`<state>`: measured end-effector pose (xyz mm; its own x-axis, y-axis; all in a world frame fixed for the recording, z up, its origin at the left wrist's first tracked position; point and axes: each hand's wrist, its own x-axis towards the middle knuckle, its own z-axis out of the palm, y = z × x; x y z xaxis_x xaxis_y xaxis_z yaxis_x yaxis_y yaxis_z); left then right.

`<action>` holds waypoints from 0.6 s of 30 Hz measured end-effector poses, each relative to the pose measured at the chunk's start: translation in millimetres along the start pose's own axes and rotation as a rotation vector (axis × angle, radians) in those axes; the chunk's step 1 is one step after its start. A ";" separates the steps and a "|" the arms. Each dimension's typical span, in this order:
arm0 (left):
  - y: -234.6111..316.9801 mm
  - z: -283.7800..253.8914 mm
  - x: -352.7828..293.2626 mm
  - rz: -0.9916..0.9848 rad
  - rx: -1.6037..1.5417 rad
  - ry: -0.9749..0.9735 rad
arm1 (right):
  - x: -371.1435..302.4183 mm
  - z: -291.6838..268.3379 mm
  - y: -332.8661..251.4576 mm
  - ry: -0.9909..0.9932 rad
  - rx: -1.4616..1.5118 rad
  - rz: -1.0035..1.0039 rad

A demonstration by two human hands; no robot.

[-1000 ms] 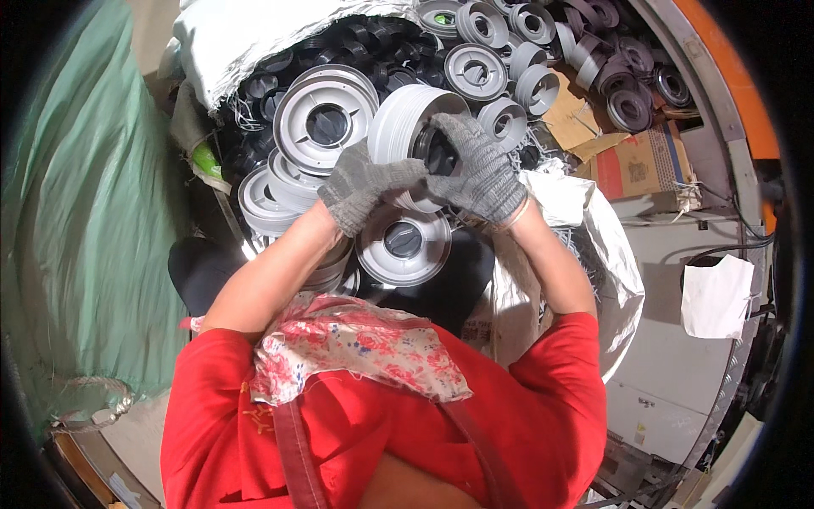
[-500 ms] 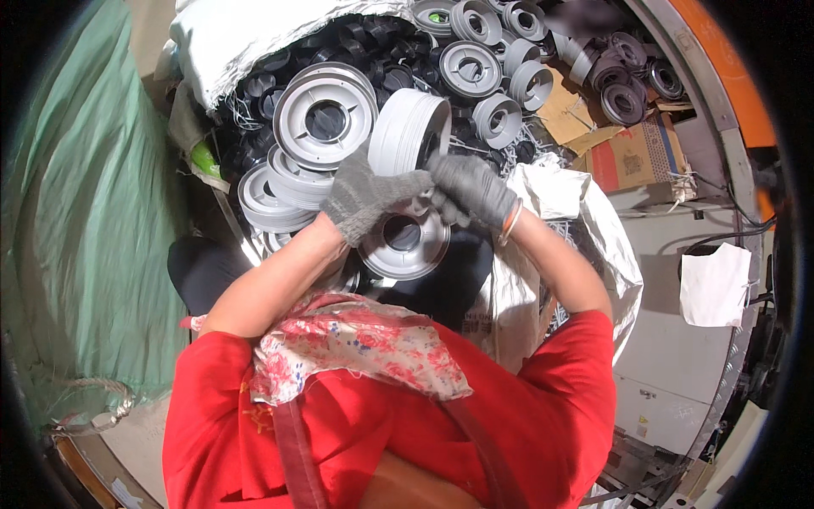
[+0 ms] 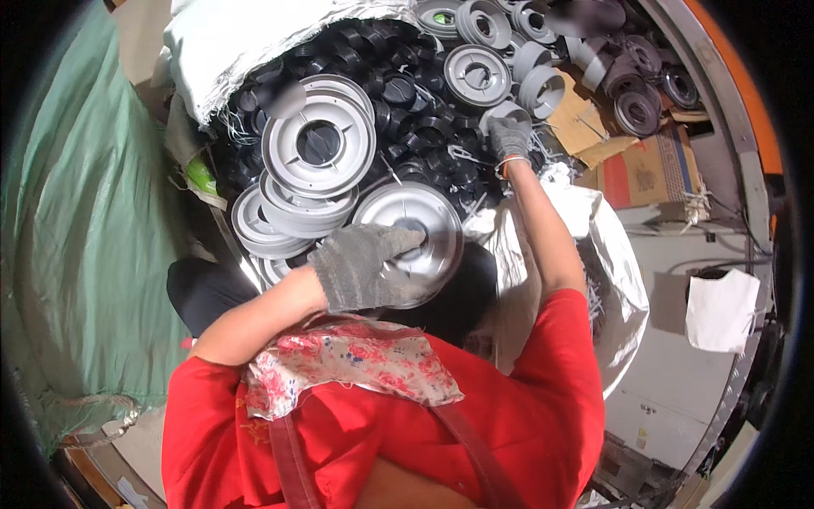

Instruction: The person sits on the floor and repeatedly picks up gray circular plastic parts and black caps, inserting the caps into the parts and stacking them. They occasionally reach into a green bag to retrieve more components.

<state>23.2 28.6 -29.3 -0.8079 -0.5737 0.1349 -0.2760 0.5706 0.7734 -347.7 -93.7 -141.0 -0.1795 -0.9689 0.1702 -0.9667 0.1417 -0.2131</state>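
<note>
My left hand (image 3: 360, 265), in a grey knit glove, grips a large grey plastic disc (image 3: 432, 204) with raised spokes above my lap. Its thumb lies across the disc's centre, and the fingers are partly hidden. Farther off to the right, my right hand (image 3: 510, 140), also gloved, has its fingers curled on a smaller grey plastic ring (image 3: 502, 110); the fingertips are hard to make out. Left of the held disc, more wide grey discs (image 3: 284, 161) lie stacked and overlapping.
A heap of black plastic caps (image 3: 407, 127) spreads beneath a white woven sack (image 3: 246, 42). More grey rings (image 3: 476, 75) lie at the far right, near a torn cardboard box (image 3: 649, 174). Another white sack (image 3: 615, 263) stands beside my right arm; green sheeting (image 3: 85, 237) hangs at left.
My hands have parted; the right has moved away to the smaller ring. The deep ring held upright between them is now tipped down, its round face up, under my left hand.
</note>
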 end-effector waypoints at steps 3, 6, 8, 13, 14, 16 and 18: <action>-1.4 -6.1 1.2 -0.282 -0.427 0.137 | 46.3 55.8 35.1 -0.111 0.008 0.390; -15.4 -3.8 15.1 -0.263 -0.617 0.244 | 54.1 125.1 116.9 -0.131 -0.154 0.367; -26.0 -3.6 28.1 -0.286 -0.681 0.169 | 35.9 135.1 187.6 -0.152 -0.371 0.285; -41.1 -3.2 45.1 -0.379 -0.545 0.278 | 11.8 23.6 -4.9 -0.016 0.018 0.067; -36.6 -4.2 53.8 -0.431 -0.642 0.323 | -16.3 -7.1 -40.7 0.105 0.154 0.003; -30.7 5.2 74.1 -0.223 -0.911 0.587 | -50.7 -51.2 -82.1 0.146 0.124 -0.574; -33.8 -3.0 86.5 -0.269 -0.999 0.580 | -70.4 -59.3 -100.7 0.262 0.259 -1.036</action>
<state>-35.9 -42.0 -41.9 -0.3581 -0.9326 -0.0445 0.3357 -0.1731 0.9259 -248.6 -27.8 -74.5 0.6344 -0.5162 0.5754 -0.6092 -0.7920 -0.0389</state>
